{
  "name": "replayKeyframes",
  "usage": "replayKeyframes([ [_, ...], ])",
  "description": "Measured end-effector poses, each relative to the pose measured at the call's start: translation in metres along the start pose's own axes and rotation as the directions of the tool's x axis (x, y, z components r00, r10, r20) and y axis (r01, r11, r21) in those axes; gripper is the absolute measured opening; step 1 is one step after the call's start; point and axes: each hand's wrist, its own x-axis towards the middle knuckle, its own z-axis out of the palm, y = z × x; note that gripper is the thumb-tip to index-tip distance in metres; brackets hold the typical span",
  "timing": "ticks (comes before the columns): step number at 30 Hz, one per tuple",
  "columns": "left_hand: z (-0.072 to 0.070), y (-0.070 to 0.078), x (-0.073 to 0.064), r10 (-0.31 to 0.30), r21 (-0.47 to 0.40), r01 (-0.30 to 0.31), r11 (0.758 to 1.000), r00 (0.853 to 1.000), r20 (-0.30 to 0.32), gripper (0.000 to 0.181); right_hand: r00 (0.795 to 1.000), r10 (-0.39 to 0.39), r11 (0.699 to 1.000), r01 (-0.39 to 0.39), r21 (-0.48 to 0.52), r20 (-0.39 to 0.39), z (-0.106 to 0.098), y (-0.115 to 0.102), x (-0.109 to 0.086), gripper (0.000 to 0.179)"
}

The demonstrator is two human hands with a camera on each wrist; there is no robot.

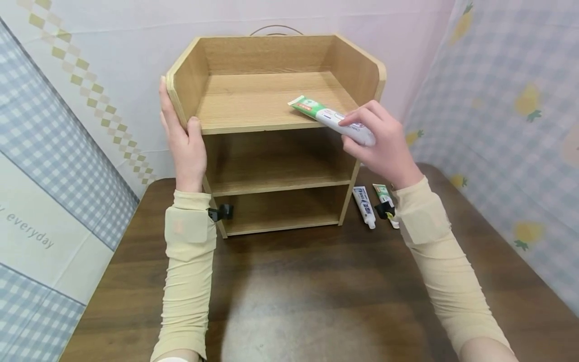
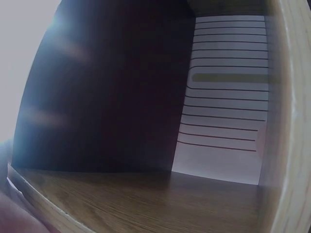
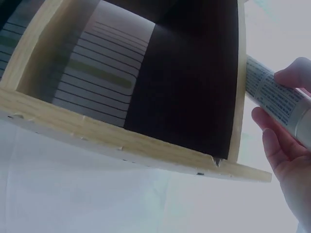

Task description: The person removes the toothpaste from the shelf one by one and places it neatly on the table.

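A wooden desktop shelf [image 1: 267,103] with two lower compartments stands on the table. My left hand [image 1: 183,146] grips its left side panel, thumb at the front edge and fingers along the outer face. In my right hand [image 1: 380,141], thumb and fingers pinch a green-and-white toothpaste tube [image 1: 332,120] near its cap end. The tube slants over the front right of the top board, its flat green end pointing left; whether it touches the board I cannot tell. In the right wrist view, the toothpaste tube [image 3: 274,92] shows its printed face beside the shelf's edge.
On the dark wooden table [image 1: 289,291], right of the shelf, lie a blue-and-white toothpaste tube [image 1: 364,206] and a green-and-white one [image 1: 382,193], partly hidden by the right wrist's camera mount. Patterned cloth [image 1: 497,125] hangs behind and at both sides.
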Motion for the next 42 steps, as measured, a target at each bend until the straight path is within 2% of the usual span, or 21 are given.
replayKeyframes([
  [9,0.006,0.0,0.003,0.007,0.017,-0.007,1.0,1.0,0.023,0.07,0.997,0.013,1.0,-0.011,0.016,-0.074,-0.015,-0.004,-0.025,0.023],
  [16,0.009,-0.022,0.011,0.002,0.012,-0.002,1.0,1.0,0.012,0.072,0.995,-0.074,0.997,0.075,0.016,-0.06,-0.024,-0.007,-0.038,0.024],
  [19,0.009,-0.027,0.013,0.001,0.021,-0.001,1.0,1.0,0.009,0.073,0.994,-0.093,0.995,0.093,0.016,-0.053,-0.027,-0.01,-0.043,0.024],
  [22,0.008,-0.023,0.01,-0.003,0.013,0.003,1.0,1.0,0.012,0.072,0.995,-0.093,0.996,0.093,0.008,-0.047,-0.03,-0.012,-0.048,0.024],
  [30,0.005,-0.001,0.002,-0.004,0.0,0.004,1.0,1.0,0.008,0.07,0.996,-0.065,0.998,0.065,-0.009,-0.063,-0.04,-0.013,-0.069,0.023],
  [36,0.005,0.0,0.001,-0.003,0.004,0.003,1.0,1.0,0.004,0.07,0.991,-0.089,0.996,0.088,-0.013,-0.101,-0.043,-0.012,-0.082,0.015],
  [42,0.006,-0.002,0.0,-0.006,0.005,0.006,1.0,1.0,0.005,0.069,0.983,-0.126,0.992,0.124,-0.025,-0.132,-0.044,-0.011,-0.091,0.028],
])
